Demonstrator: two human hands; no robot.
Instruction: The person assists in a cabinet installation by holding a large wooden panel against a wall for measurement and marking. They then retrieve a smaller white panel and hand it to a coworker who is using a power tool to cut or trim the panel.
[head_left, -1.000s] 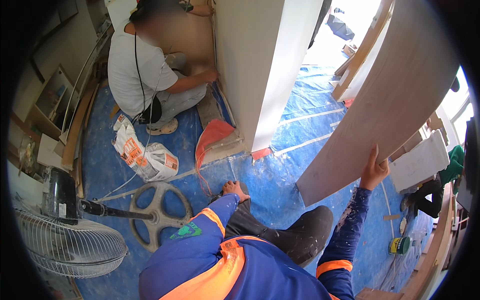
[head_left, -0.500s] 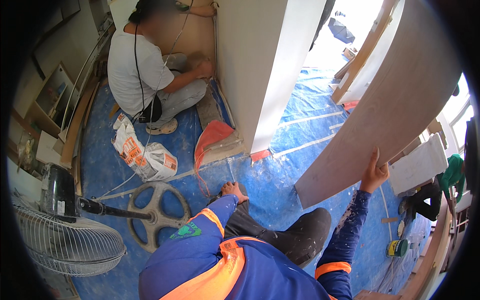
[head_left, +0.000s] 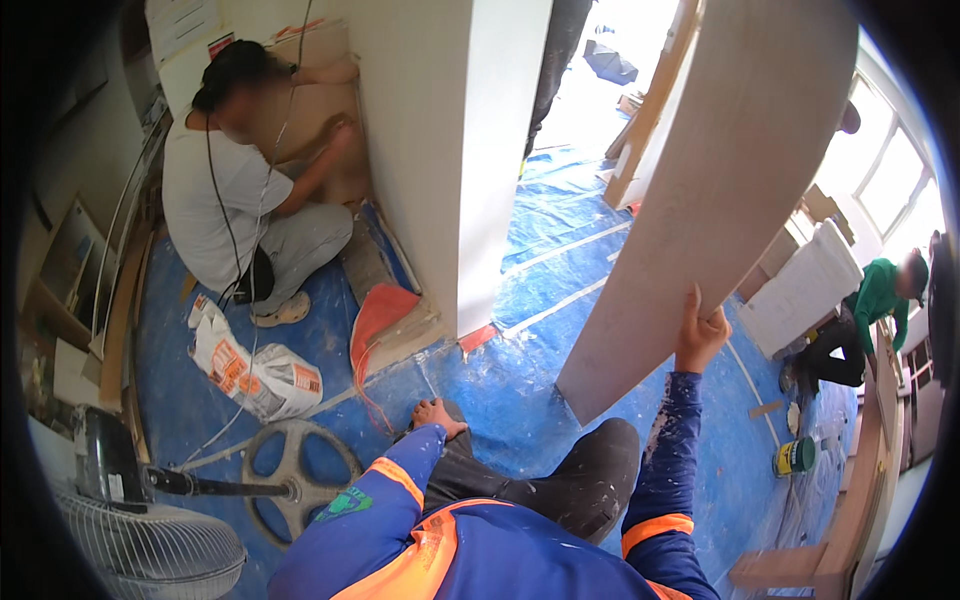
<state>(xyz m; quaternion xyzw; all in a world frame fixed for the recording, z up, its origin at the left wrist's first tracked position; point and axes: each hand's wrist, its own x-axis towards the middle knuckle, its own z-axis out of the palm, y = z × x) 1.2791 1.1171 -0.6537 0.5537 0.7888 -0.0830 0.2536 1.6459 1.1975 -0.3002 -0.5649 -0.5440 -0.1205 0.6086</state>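
Observation:
My right hand [head_left: 700, 335] grips the right edge of a long, pale wood-grained board [head_left: 705, 170], which leans tilted with its lower corner at the blue sheeting [head_left: 485, 385]. My left hand [head_left: 437, 418] rests on my dark-trousered leg [head_left: 565, 475], its fingers apart and holding no object. Left of that hand lie a printed white sack [head_left: 245, 370] and the grey base [head_left: 300, 455] of a stand fan [head_left: 150, 550]. A red cloth or flexible piece [head_left: 380, 325] lies by the wall corner.
A co-worker in white [head_left: 220, 190] squats at the left wall, hands at a wooden panel. Another in green [head_left: 875, 300] works with boards at right, near a white block [head_left: 800, 290] and green bucket [head_left: 795, 455]. A pillar [head_left: 420, 160] stands beside a doorway; timber lines the left wall.
The view has shifted, so most things sit further left, showing more of the green-clad person and window. The white-shirted co-worker's lower hand has moved up the panel. I still grip the board.

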